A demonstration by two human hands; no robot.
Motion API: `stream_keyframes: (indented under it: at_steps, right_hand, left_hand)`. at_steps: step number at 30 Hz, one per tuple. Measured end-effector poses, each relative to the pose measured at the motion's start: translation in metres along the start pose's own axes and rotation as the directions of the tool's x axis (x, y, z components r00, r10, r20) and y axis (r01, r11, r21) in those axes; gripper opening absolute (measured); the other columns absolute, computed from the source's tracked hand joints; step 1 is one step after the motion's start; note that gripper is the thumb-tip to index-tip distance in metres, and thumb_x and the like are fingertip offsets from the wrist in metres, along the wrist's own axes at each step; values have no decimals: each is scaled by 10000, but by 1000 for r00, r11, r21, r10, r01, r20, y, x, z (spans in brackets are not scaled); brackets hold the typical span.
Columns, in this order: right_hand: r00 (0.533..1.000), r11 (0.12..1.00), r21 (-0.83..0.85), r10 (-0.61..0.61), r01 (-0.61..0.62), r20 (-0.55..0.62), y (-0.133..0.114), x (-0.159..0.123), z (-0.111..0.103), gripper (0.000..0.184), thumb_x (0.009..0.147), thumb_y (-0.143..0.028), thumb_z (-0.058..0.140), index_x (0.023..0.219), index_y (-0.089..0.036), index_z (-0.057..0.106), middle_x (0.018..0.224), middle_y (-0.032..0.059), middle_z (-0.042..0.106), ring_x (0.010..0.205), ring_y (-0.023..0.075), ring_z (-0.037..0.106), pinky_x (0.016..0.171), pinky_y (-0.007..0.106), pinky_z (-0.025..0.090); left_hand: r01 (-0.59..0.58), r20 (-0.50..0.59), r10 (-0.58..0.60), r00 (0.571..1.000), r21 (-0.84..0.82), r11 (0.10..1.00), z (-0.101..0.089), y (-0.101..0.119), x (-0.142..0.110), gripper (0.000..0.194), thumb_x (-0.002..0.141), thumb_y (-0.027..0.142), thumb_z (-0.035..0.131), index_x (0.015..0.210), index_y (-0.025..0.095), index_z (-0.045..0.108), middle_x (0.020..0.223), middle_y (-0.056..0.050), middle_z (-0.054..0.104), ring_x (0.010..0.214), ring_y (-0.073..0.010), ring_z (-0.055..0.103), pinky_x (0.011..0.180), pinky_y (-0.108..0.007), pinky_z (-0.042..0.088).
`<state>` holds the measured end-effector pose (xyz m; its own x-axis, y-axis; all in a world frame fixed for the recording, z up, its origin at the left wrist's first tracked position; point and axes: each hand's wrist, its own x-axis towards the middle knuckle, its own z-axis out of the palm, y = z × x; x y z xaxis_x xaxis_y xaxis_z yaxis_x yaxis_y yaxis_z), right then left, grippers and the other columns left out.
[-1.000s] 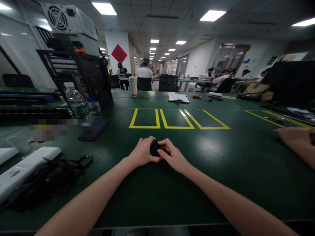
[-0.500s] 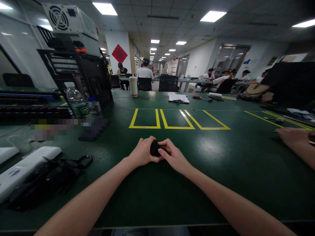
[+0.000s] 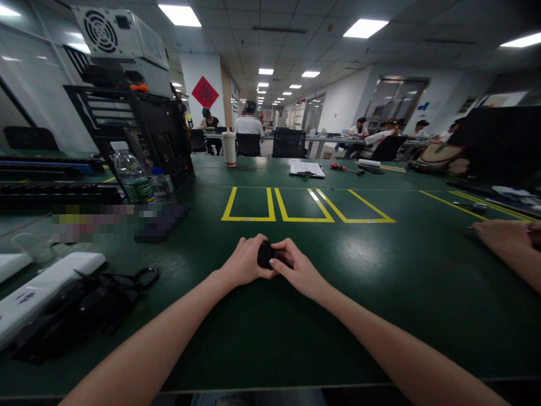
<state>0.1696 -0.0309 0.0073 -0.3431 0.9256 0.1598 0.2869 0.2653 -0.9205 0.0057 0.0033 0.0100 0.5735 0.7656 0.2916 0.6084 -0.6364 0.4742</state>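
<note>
While My Left Hand (image 3: 242, 263) and Right Hand (image 3: 305, 274) Meet, a Small Black Object (image 3: 265, 255) Is Held Between Them

Watching through the head camera from a distance, I have the small black object caught between my two hands, just above or on the green tabletop (image 3: 270, 338); which of the two, I cannot tell. My left hand curls around its left side, fingers over the top and thumb below. My right hand pinches in at its right side with thumb and bent fingers, though what those fingertips grip on the far side is hidden. The step in hand, as I judge it, is close two-handed fingerwork on the piece. From this hold, any move would call for a steady left hand, with small, light adjustments from the right fingertips.

Beyond the grip lie outlines of yellow tape (image 3: 249, 219), and farther out a clipboard with paper (image 3: 307, 168), a red-handled screwdriver (image 3: 338, 166) and an upright cup (image 3: 229, 149). To the left of the grip are a white power strip (image 3: 46, 290) and a black tangle of gear (image 3: 99, 304), with a plastic bottle (image 3: 133, 175) standing beside an open computer case (image 3: 163, 132). Well to the right, another person's hand (image 3: 502, 233) rests near metal tools (image 3: 471, 206).
</note>
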Motion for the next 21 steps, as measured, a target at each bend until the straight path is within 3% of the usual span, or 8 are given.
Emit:
stream_keyframes:
  at_steps: [5,11,21]
  right_hand:
    - [999,999,26,-36,37,-21,3,1,1,175,786,-251,443,958,-219,438,986,24,513,961,164,518,826,350,439]
    - [999,1000,-23,-1,0,-35,7,3,0,341,782,-257,448,1117,-237,391,1099,50,472,1023,181,480,873,381,404]
    - [1000,999,42,-19,19,-7,2,0,1,183,791,-272,434,968,-226,441,1012,24,506,960,174,521,790,351,468]
  left_hand:
    - [5,-47,-4,999,21,1000,5,-3,2,542,583,480,596,991,179,405,898,-41,535,825,-212,512,763,-354,345]
    - [1,-42,-1,999,3,1000,6,-3,2,520,594,483,589,983,185,415,913,-39,537,840,-213,516,773,-361,344]
    - [27,-24,-26,999,11,1000,4,-1,2,529,590,481,589,987,182,410,914,-46,524,828,-222,509,760,-366,356]
